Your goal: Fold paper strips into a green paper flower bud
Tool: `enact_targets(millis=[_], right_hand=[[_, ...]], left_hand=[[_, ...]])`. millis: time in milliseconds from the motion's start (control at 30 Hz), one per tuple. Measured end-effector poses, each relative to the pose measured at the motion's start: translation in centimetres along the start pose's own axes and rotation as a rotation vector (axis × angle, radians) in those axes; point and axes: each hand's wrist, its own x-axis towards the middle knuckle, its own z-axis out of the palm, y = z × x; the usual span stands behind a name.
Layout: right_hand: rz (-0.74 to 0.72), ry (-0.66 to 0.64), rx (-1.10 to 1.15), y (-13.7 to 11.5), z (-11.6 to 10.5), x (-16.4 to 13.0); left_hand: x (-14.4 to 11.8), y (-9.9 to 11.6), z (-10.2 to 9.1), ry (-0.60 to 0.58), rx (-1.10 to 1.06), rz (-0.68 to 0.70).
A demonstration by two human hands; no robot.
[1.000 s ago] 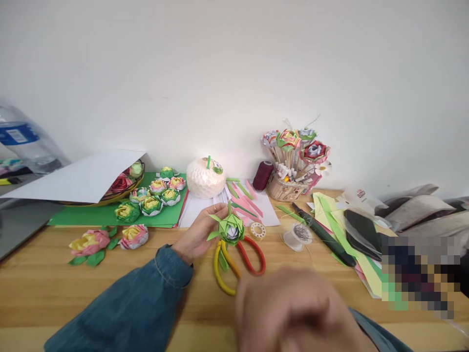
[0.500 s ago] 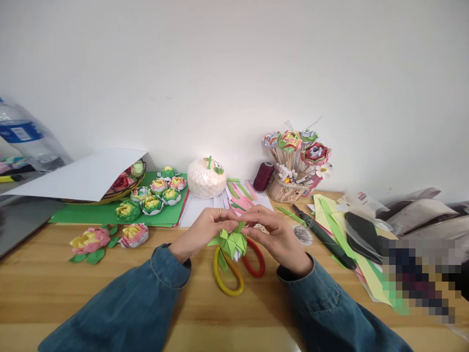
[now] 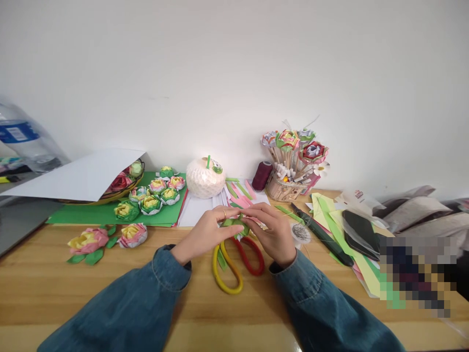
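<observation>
Wooden worktop (image 3: 54, 288), mid-front: left hand (image 3: 205, 234) and right hand (image 3: 273, 232) are both pinching green paper flower (image 3: 235, 224) (scissors (image 3: 234, 261) beneath).

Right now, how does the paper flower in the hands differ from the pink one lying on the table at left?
The held flower is green, raised, and mostly hidden between the left hand and right hand. The pink flower lies untouched on the table, fully visible, with loose green leaves beside it. Both are folded paper.
</observation>
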Motion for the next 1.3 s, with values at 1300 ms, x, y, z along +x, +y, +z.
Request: enact_targets(millis=[1300], right_hand=[[0.626,-0.295,0.727,0.89,0.13,0.3]], left_hand=[[-0.06,-0.52,0.69,0.043,-0.509,-0.321]])
